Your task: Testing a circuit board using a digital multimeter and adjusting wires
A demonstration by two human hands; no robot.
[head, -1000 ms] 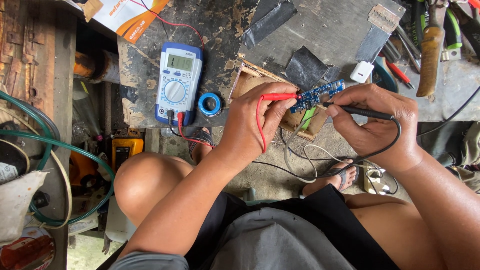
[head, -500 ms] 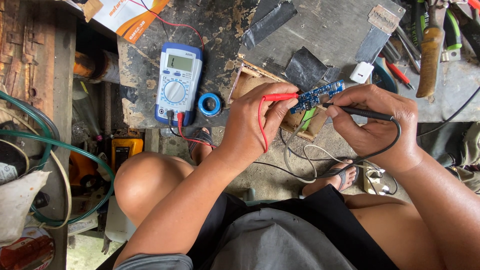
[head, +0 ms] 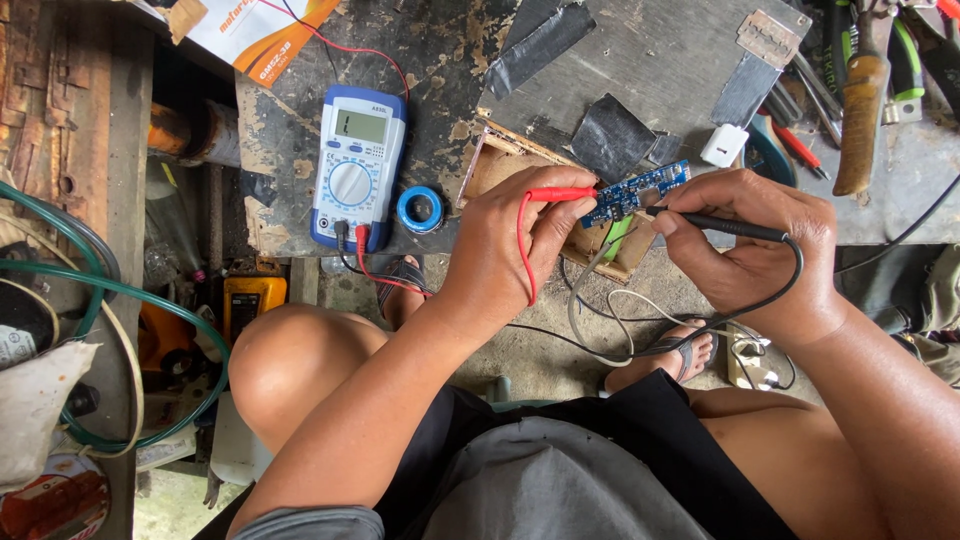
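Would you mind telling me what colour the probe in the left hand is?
Red: the probe in the left hand shows clearly in the head view.

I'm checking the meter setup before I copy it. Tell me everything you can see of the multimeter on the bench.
The multimeter is a handheld unit with a white face in a blue surround. It lies flat on the worn, dark bench top, its grey display away from the person, a round selector dial below it. A black lead and a red lead are plugged into sockets at its near end. A blue tape roll sits just to its right, apart from it. Neither hand touches it.
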